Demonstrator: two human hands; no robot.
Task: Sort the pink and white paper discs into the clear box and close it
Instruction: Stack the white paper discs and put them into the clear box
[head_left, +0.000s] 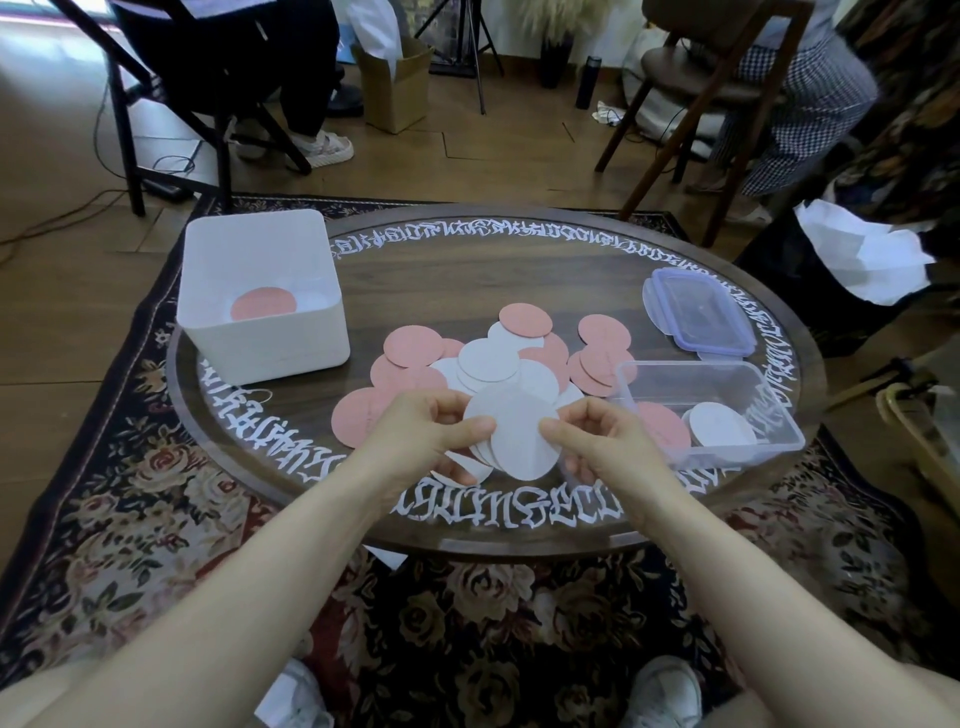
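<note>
white discs (522, 435): small stack held above the table (467, 270) between both hands; left hand (415, 436) pinches its left edge, right hand (597, 441) its right edge. loose pile (483, 358): just beyond the hands. clear box (711, 410): right of right hand, open, holding pink and white discs. lid (698, 312): beyond the box.

Pink and white paper discs (488, 358) heaped mid-table; white stack (522, 434) held upright; clear box (727, 415) open, few discs inside; lid (698, 312) apart behind.
</note>
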